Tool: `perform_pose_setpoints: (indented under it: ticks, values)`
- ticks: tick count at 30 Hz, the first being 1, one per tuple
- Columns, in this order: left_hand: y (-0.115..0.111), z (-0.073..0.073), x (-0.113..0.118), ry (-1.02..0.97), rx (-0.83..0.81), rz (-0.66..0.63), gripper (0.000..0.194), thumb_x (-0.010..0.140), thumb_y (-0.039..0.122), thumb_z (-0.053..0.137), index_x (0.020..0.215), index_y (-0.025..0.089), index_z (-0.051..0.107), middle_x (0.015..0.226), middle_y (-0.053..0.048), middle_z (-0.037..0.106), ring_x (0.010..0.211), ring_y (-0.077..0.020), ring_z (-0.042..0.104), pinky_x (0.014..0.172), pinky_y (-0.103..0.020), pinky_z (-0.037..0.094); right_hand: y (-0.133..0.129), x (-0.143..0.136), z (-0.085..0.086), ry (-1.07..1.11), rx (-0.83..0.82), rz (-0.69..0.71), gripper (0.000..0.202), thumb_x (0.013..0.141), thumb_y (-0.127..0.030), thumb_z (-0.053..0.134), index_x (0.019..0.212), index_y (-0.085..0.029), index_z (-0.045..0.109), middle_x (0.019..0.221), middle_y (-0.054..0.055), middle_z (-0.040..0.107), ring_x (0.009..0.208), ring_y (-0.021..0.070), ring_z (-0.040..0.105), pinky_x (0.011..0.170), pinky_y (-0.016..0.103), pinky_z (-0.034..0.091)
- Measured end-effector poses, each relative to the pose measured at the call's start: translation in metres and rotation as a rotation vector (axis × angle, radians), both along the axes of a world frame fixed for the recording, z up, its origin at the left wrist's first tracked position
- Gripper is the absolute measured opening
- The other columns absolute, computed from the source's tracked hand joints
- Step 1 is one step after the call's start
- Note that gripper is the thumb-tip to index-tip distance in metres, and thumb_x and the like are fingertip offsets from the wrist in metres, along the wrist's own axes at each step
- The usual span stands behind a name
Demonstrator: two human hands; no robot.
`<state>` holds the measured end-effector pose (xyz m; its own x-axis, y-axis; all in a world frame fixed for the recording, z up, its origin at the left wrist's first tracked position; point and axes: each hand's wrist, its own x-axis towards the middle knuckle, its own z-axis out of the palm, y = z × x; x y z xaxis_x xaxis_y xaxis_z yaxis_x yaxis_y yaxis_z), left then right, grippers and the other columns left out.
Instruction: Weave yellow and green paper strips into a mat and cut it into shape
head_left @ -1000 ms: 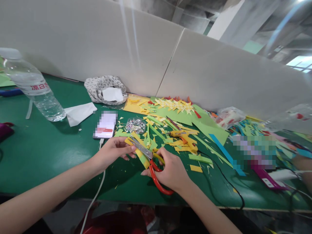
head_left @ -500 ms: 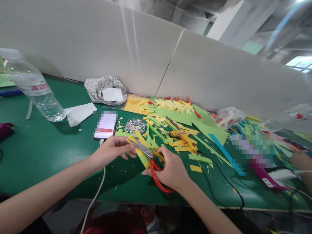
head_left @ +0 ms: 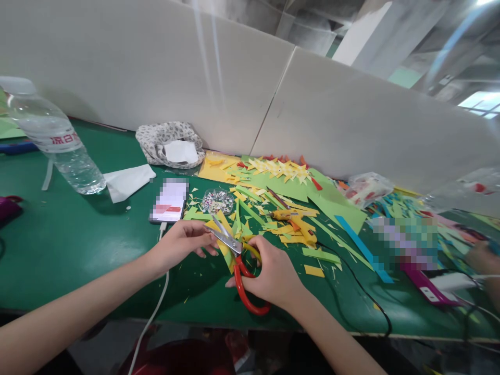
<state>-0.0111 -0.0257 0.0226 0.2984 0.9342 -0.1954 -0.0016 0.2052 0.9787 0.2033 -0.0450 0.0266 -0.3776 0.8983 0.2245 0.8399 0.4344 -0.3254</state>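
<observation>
My left hand (head_left: 182, 244) is closed, pinching a small yellow paper strip (head_left: 225, 254) between thumb and fingers. A pair of scissors (head_left: 235, 247) with red handles is gripped in my right hand (head_left: 275, 271), its blades parted beside my left fingertips and across the paper. Part of the strip is hidden behind the blades. Just beyond both hands lie yellow and green paper scraps (head_left: 250, 211) and a clear container of small googly eyes (head_left: 217, 201). A yellow glue gun (head_left: 299, 226) rests among the scraps to the right.
A phone (head_left: 171, 202) on a white cable lies left of the scraps, near a water bottle (head_left: 64, 140) and a tissue (head_left: 130, 182). Pointed yellow cutouts (head_left: 279, 169) lie along the partition. A purple power strip (head_left: 424, 284) and another person's hand (head_left: 480, 258) are at right.
The scissor blades have spread wider, and the red handles have swung slightly left and down. My left hand stays nearly in place with the yellow strip.
</observation>
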Motion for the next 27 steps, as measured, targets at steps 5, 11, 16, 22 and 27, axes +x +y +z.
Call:
perform_pose_setpoints:
  ticks: [5, 11, 16, 22, 27]
  values:
    - [0.0003, -0.0003, 0.0021, 0.0, 0.011, -0.019, 0.012, 0.071, 0.027, 0.064, 0.072, 0.015, 0.066, 0.066, -0.004, 0.07, 0.064, -0.0154, 0.066, 0.054, -0.023, 0.045, -0.0009, -0.0004, -0.0009, -0.029, 0.005, -0.012, 0.046, 0.058, -0.052, 0.063, 0.085, -0.02, 0.045, 0.066, -0.001, 0.054, 0.051, 0.0139, 0.048, 0.046, 0.024, 0.032]
    - [-0.0008, 0.0043, 0.0029, 0.007, -0.018, -0.006, 0.011, 0.069, 0.027, 0.066, 0.069, 0.016, 0.066, 0.062, -0.002, 0.07, 0.061, -0.0152, 0.065, 0.053, -0.023, 0.045, -0.0005, -0.0001, -0.0001, -0.011, 0.009, 0.011, 0.044, 0.058, -0.052, 0.064, 0.083, -0.02, 0.045, 0.064, -0.001, 0.054, 0.05, 0.0133, 0.048, 0.046, 0.023, 0.031]
    - [-0.0019, 0.0043, 0.0022, -0.004, -0.026, -0.005, 0.013, 0.071, 0.029, 0.066, 0.069, 0.017, 0.067, 0.062, -0.003, 0.07, 0.062, -0.0151, 0.065, 0.054, -0.023, 0.046, -0.0003, -0.001, -0.0003, 0.021, 0.001, 0.031, 0.042, 0.058, -0.051, 0.064, 0.08, -0.021, 0.044, 0.061, -0.004, 0.052, 0.047, 0.0115, 0.046, 0.046, 0.023, 0.032]
    - [-0.0009, 0.0025, 0.0004, -0.014, -0.018, -0.013, 0.013, 0.072, 0.03, 0.066, 0.07, 0.017, 0.068, 0.061, -0.002, 0.07, 0.061, -0.0138, 0.065, 0.053, -0.021, 0.045, 0.0001, -0.0007, -0.0009, 0.021, -0.03, 0.019, 0.041, 0.057, -0.05, 0.065, 0.077, -0.022, 0.042, 0.054, -0.006, 0.046, 0.044, 0.0102, 0.039, 0.046, 0.023, 0.03]
    - [0.0008, 0.0016, -0.0005, -0.039, -0.006, -0.049, 0.014, 0.074, 0.031, 0.066, 0.071, 0.017, 0.068, 0.063, -0.002, 0.071, 0.061, -0.0127, 0.065, 0.054, -0.02, 0.045, 0.0002, 0.0002, -0.0012, 0.049, -0.058, 0.02, 0.038, 0.057, -0.048, 0.065, 0.075, -0.022, 0.043, 0.055, -0.006, 0.048, 0.044, 0.0099, 0.039, 0.045, 0.022, 0.03]
